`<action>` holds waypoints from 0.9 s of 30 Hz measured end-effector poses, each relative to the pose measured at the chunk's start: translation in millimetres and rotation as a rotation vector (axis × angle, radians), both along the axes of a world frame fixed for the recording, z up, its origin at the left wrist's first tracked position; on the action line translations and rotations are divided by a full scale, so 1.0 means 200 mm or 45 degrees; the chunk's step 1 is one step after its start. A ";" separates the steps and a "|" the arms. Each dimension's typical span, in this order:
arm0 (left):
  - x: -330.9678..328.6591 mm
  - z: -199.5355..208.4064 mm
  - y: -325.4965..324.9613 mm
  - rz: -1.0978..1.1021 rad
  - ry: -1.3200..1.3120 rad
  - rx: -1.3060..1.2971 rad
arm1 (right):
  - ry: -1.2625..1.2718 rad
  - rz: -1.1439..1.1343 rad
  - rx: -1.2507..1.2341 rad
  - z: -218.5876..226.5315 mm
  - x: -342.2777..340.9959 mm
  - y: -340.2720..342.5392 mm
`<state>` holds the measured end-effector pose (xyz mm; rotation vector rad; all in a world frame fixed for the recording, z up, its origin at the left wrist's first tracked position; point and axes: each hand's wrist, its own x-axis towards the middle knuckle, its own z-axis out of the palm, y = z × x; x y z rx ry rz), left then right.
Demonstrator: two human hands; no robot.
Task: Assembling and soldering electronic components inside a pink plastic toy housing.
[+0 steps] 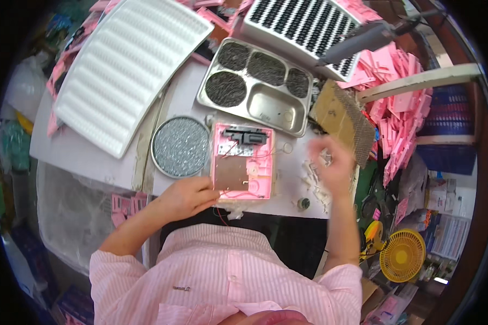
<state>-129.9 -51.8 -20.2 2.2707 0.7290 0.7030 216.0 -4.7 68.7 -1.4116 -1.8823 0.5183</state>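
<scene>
A pink plastic case lies before me, holding a black block-shaped part, a brown board and thin red wires. My left hand rests at the case's lower left corner, its fingers pressed together; whatever is between the fingertips is hidden. Right of the case, my right hand hovers over small white pieces, smeared by motion, so its grip is unclear. A small dark green spool-like item stands near the table's front edge.
A round tin of small silvery parts sits left of the case. Behind it, a metal tray holds dark pins in compartments. A white ribbed tray, a rack of black parts, cardboard and pink plastic pieces surround the workspace.
</scene>
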 end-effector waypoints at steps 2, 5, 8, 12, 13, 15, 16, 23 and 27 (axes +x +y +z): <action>0.00 0.01 0.01 -0.030 -0.004 -0.022 | 0.174 -0.299 -0.053 0.11 0.30 0.33; 0.02 0.01 0.03 -0.052 0.000 -0.060 | 0.209 -0.523 0.001 0.14 0.73 0.75; 0.02 0.01 0.03 -0.054 0.012 -0.100 | -0.240 -0.444 0.037 0.12 0.81 0.97; 0.03 0.02 0.04 -0.057 0.007 -0.127 | -0.785 -0.172 0.183 0.04 0.70 1.19; 0.04 0.02 0.04 -0.058 0.014 -0.131 | -1.049 -0.264 0.171 0.02 0.70 1.22; 0.03 0.02 0.03 -0.051 0.022 -0.137 | -1.178 -0.349 0.031 0.00 0.70 1.28; 0.04 0.02 0.04 -0.053 0.019 -0.137 | -1.244 -0.390 -0.041 -0.01 0.71 1.29; 0.03 0.01 0.03 -0.009 0.026 -0.120 | -1.210 -0.022 0.317 -0.01 0.90 1.29; 0.04 0.00 0.03 0.024 0.000 -0.115 | -1.103 -0.320 0.326 0.06 0.86 1.15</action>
